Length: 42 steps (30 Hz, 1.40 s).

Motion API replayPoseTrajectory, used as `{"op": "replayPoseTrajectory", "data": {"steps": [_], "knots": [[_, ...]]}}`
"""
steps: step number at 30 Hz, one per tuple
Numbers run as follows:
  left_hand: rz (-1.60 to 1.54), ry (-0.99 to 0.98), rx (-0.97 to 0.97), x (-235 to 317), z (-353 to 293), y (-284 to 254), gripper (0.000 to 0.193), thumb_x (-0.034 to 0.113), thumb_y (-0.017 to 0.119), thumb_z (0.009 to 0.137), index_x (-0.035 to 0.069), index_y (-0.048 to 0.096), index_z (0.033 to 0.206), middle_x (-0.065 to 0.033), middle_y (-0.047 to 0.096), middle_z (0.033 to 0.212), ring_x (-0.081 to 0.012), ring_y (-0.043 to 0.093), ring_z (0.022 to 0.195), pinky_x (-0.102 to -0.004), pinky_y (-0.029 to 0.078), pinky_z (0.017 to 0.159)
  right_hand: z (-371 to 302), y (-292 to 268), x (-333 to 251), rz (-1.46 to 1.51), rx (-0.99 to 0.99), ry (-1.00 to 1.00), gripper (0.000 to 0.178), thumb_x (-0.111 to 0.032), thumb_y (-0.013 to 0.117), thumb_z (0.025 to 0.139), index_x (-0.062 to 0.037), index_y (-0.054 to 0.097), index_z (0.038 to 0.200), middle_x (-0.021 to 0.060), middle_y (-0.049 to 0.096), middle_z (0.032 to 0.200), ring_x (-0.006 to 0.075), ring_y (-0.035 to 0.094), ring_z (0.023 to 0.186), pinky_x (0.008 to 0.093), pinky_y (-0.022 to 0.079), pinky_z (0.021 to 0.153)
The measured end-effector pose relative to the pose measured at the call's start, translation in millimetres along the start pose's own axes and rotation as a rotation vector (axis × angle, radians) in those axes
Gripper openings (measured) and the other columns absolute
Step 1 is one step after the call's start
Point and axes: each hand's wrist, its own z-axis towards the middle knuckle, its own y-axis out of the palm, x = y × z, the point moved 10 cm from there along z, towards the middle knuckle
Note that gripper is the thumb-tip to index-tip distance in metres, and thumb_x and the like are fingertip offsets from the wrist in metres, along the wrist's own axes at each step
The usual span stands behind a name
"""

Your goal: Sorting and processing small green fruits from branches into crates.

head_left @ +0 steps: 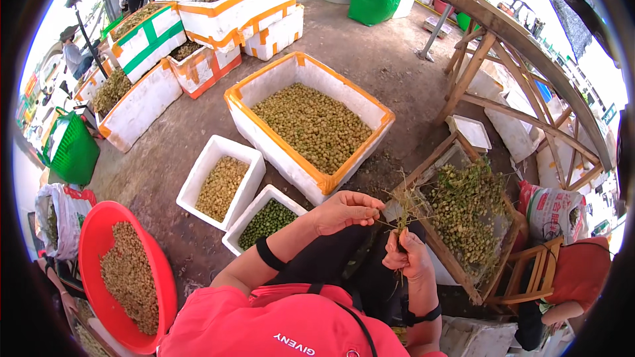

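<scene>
The right hand [405, 256] is clenched around a bunch of thin green stalks [405, 208], which stand up out of the fist and fan out above it. The left hand [345, 210] reaches across from the left, fingertips pinched together at the stalks' left side, just above and left of the right fist; whether something small sits between the fingertips cannot be told. Both hands hover over the person's dark-trousered lap, above a red shirt [278, 324].

Just right of the hands, a wooden-framed tray [456, 264] holds a heap of green sprigs [466, 208]; the stalks in the right hand overlap the tray's left corner. Left of the left forearm, a small white box [233, 233] on the ground holds dark green pods, with a second white box [198, 178] of paler pods beside it. Behind them stands a large orange-edged foam box [238, 102] full of yellow-green pods. At the lower left a red basin [92, 231] holds brownish pods. More foam boxes [231, 6] sit farther back, and a wooden stool [532, 271] stands at the right beside the tray.
</scene>
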Motion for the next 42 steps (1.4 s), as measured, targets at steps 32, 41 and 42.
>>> {"op": "replayPoseTrajectory", "data": {"steps": [32, 41, 42], "knots": [[0.186, 0.391, 1.414, 73, -345, -394, 0.052, 0.023, 0.060, 0.073, 0.006, 0.036, 0.117, -0.0133, 0.040, 0.109, -0.0257, 0.043, 0.090, -0.0375, 0.044, 0.072, -314, -320, -120, -0.607, 1.626, -0.247, 0.033, -0.025, 0.056, 0.080, 0.0011, 0.051, 0.101, 0.0066, 0.053, 0.068, 0.0143, 0.051, 0.059, 0.0271, 0.040, 0.052], [0.215, 0.096, 1.455, 40, -356, -442, 0.070, 0.007, 0.061, 0.063, 0.005, 0.028, 0.125, -0.0150, 0.036, 0.120, -0.0234, 0.039, 0.108, -0.0315, 0.041, 0.080, -346, -379, -99, -0.950, 1.894, 0.518, 0.085, -0.034, 0.071, 0.062, -0.0117, 0.024, 0.130, 0.0126, 0.032, 0.130, 0.0243, 0.038, 0.114, 0.0383, 0.035, 0.092], [0.095, 0.153, 1.495, 38, -349, -439, 0.065, 0.011, 0.061, 0.066, 0.006, 0.030, 0.123, -0.0147, 0.039, 0.116, -0.0224, 0.042, 0.104, -0.0306, 0.041, 0.079, -345, -377, -99, -0.957, 1.938, 0.508, 0.075, -0.025, 0.070, 0.062, -0.0108, 0.034, 0.126, 0.0179, 0.040, 0.123, 0.0271, 0.042, 0.112, 0.0386, 0.037, 0.089]]}}
